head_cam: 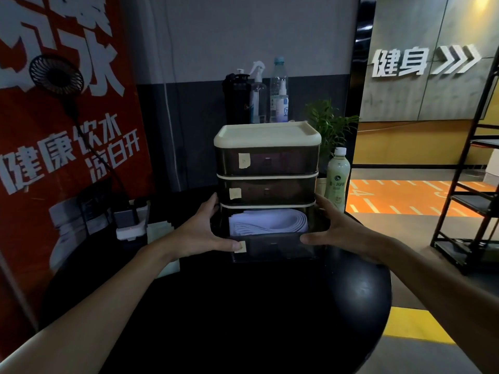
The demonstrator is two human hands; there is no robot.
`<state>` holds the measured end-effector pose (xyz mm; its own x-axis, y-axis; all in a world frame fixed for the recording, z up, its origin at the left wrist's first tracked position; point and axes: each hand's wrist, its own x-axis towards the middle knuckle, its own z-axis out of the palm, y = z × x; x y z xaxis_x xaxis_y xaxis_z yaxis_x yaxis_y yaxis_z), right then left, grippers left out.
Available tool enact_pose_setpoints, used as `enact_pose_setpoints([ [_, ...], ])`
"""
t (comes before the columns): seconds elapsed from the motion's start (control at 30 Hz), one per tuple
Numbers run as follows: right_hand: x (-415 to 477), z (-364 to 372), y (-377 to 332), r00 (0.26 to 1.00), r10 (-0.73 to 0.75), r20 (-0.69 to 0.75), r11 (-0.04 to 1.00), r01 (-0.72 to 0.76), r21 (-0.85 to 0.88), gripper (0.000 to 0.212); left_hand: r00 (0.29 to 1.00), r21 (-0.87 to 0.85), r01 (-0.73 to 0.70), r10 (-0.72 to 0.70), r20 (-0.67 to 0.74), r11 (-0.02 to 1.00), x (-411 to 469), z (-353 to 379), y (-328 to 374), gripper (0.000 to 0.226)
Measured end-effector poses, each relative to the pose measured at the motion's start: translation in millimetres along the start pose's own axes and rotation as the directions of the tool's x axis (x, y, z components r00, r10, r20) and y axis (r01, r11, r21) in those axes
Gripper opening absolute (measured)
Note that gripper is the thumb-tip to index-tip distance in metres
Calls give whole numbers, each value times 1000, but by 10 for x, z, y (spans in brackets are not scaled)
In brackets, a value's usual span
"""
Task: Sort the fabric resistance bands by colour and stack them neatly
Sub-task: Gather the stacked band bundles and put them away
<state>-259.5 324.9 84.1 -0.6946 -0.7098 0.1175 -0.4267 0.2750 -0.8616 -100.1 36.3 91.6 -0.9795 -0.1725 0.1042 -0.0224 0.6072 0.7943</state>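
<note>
Table point(243, 306), dark and round, fills the near view, with both forearms reaching over it. The left hand point(201, 229) lies at the left corner of the bottom drawer point(272, 248), thumb flat on the front beside a yellow label point(240, 247), fingers straight and together up the cabinet's side. The right hand point(334, 228) mirrors it at the right corner, thumb on the front, fingers laid along the side. The drawer stands pulled out; inside, pale lilac bands point(267, 221) lie stacked flat. Above, the cabinet's point(267, 136) two upper drawers are closed. Behind stand bottles point(279, 90), and a plant point(329, 125) to the right.
</note>
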Motion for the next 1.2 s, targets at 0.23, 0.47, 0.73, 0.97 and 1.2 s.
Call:
enact_pose_setpoints([
  [0.23, 94, 87, 37, 989, -27, -147, 999, 22, -36, 129, 998, 19, -56, 57, -39, 998, 45, -53, 11, 141],
  [0.47, 142, 126, 33, 975, -46, -216, 996, 62, 68, 106, 988, -40, -108, 103, -117, 993, 149, 13, -32, 103],
  [0.73, 232, 215, 16, 937, -94, -337, 996, 93, -20, 98, 960, -50, -96, 79, -268, 994, 252, 60, -116, 111],
  [0.97, 297, 271, 17, 909, -64, -412, 996, 86, 33, 88, 911, 5, -98, 92, -402, 995, 364, 157, -151, 96],
  [1.2, 450, 247, 68, 896, -50, -442, 999, 38, -37, 76, 887, 83, -65, 96, -452, 994, 488, 164, -169, 85],
])
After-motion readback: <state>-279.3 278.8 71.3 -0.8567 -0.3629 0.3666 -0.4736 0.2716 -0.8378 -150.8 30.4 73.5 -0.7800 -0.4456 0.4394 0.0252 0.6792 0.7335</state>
